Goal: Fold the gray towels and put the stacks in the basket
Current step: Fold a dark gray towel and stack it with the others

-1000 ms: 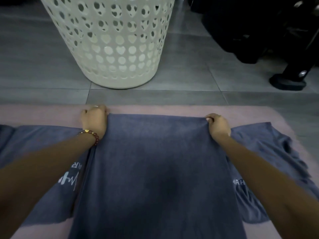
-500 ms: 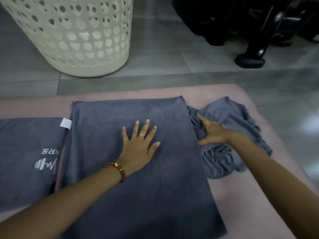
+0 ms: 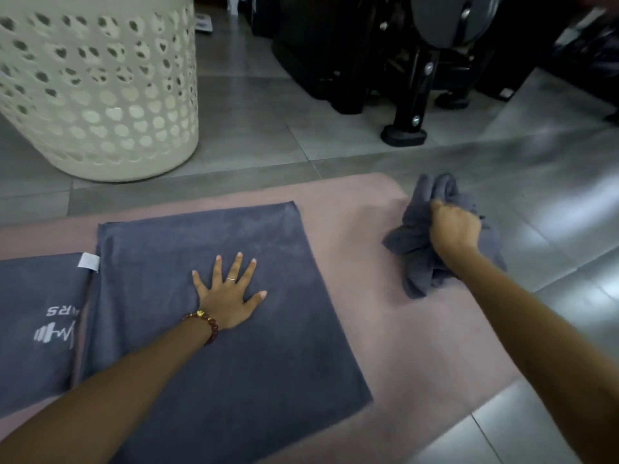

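Your left hand (image 3: 231, 296) presses flat on one folded towel (image 3: 268, 363), your right hand (image 3: 455, 226) grips a crumpled towel (image 3: 412, 242) at three o'clock, so folding, stacking and the basket (image 3: 100, 95) at eleven likely remain.

i see a gray tiled floor (image 3: 254, 135) carrying a pink rectangular mat (image 3: 385, 329), a cream perforated plastic basket (image 3: 100, 95) and a black stand foot (image 3: 403, 135). on the mat lie a large folded gray towel (image 3: 284, 363), a folded gray towel with a white logo (image 3: 30, 296) just beside it on the left, and a bunched gray towel (image 3: 415, 239) at the right edge.
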